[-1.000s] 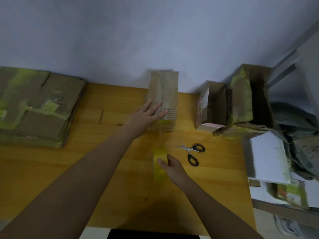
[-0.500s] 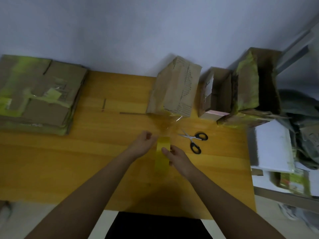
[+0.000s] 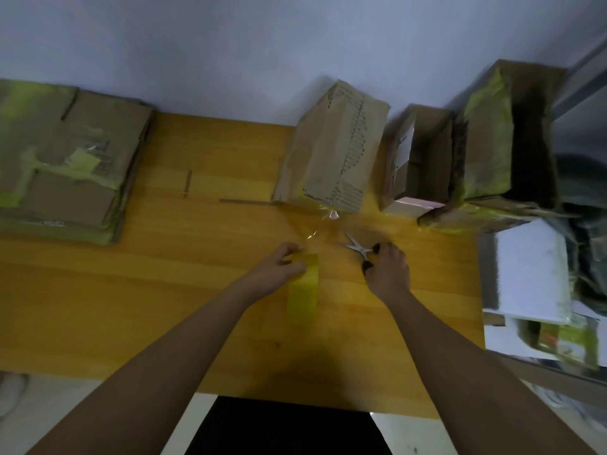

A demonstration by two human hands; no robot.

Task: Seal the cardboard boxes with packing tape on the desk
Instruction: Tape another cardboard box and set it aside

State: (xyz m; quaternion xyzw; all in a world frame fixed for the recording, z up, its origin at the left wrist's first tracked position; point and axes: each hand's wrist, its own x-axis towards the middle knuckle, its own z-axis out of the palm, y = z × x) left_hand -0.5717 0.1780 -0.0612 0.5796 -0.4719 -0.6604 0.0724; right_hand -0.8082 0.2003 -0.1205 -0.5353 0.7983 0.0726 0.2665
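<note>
Since half a second ago the right hand (image 3: 389, 272) has left the tape roll (image 3: 303, 289) and dropped onto the scissors (image 3: 359, 252), fingers curling over the black handles; the left hand (image 3: 279, 269) now grips the roll alone. The sealed cardboard box (image 3: 331, 152) stands tilted at the desk's (image 3: 131, 290) far edge. A clear tape strip (image 3: 320, 224) runs from its near bottom edge toward the roll, lengthwise away from the person, just left of the scissor blades. The roll is yellow and stands on edge.

Both forearms bare, no sleeves; left hand (image 3: 279, 269) & right hand (image 3: 389, 270) w/o gloves.
</note>
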